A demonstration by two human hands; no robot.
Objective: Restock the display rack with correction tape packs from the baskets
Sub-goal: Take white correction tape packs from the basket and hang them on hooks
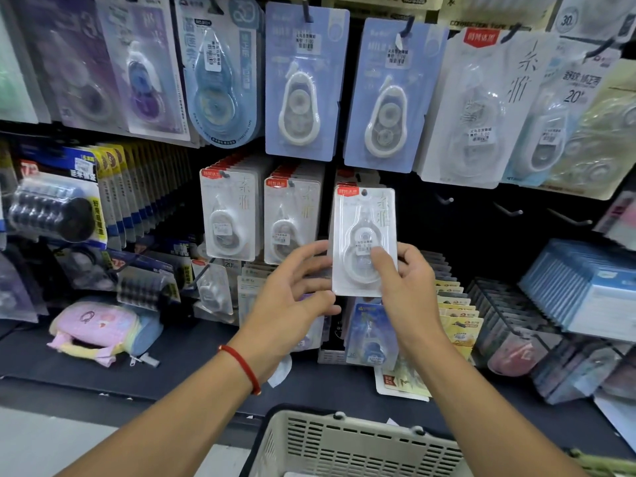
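Dark pegboard racking [447, 187] filled the view, hung with correction tape packs in rows. My right hand [409, 287] had its grip on a white pack [364, 242], thumb pressed on the clear blister and fingers behind, holding it upright at a hook just right of two full rows of the same white packs [229, 218]. My left hand [292, 297] was released, fingers spread, fingertips touching the pack's left edge. Below my arms sat a beige slotted basket [344, 442].

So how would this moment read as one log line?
step: hanging pack | right hand: pinches white correction tape pack | left hand: steadies it | basket: below
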